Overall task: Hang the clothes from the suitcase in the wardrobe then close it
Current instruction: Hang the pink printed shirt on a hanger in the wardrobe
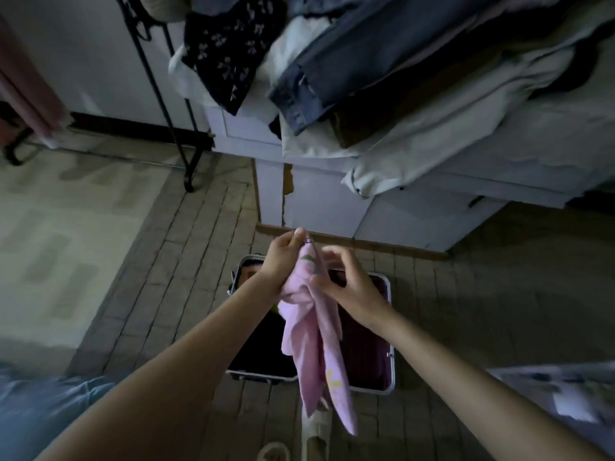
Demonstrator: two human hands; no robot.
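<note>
A pink garment [316,341] with a yellow print hangs down from my hands over the open suitcase [391,331] on the tiled floor. My left hand [283,261] pinches the garment's top edge, fingers closed on the cloth. My right hand [346,284] touches the garment just to the right, fingers curled against the fabric. The suitcase has a dark interior and a silver frame, and the garment and my arms hide much of it. The pale wardrobe [319,201] stands right behind the suitcase.
Clothes hang or lie piled above the wardrobe front: a dark floral piece [229,51], denim [332,68], pale fabric [432,134]. A black metal rack leg [166,104] stands at the left. A rug [66,234] covers the floor at the left.
</note>
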